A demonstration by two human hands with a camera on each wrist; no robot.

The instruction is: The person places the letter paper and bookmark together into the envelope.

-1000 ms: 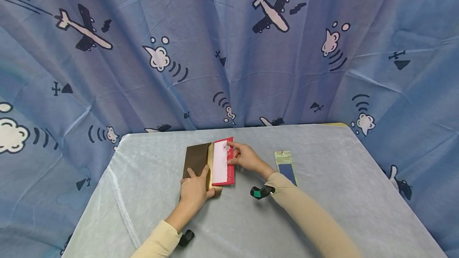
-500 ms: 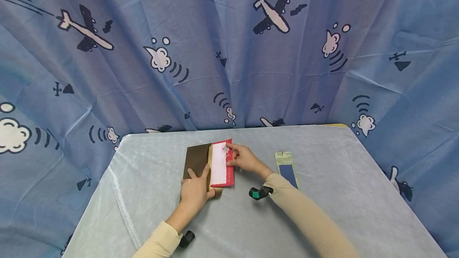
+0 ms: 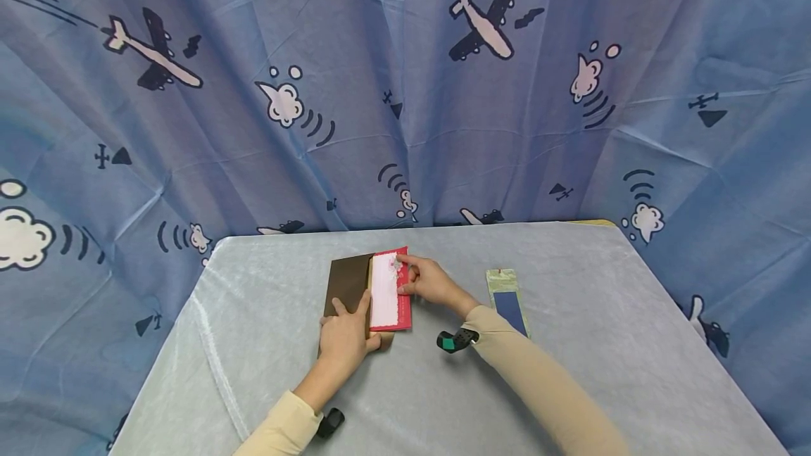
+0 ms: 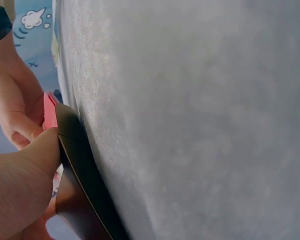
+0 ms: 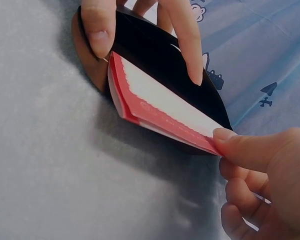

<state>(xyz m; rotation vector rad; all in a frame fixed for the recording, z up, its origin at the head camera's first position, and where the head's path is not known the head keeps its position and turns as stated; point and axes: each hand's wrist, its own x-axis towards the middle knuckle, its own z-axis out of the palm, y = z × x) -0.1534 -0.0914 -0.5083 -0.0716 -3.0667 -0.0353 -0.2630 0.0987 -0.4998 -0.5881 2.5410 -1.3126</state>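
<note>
A dark brown paper folder or envelope (image 3: 347, 276) with a gold-toned inner face lies on the table, its right side parted. My left hand (image 3: 342, 336) rests on it with fingers spread; thumb and forefinger press either side of the opening. A red card with a white scalloped panel (image 3: 384, 294) lies partly over that opening. My right hand (image 3: 437, 281) pinches the card's right edge between thumb and fingers. In the right wrist view, the card (image 5: 160, 117) looks folded and sits between the folder's dark faces (image 5: 145, 45). How deep it reaches is hidden.
A green card or packet with a dark blue panel (image 3: 509, 308) lies on the table to the right, partly behind the right sleeve. Pale cloth covers the table (image 3: 253, 315). A blue curtain with airplane prints (image 3: 355, 90) hangs behind the far edge.
My right hand has moved slightly left with the red card, covering more of the gold strip of the folder. My left hand has stayed in place on the folder.
</note>
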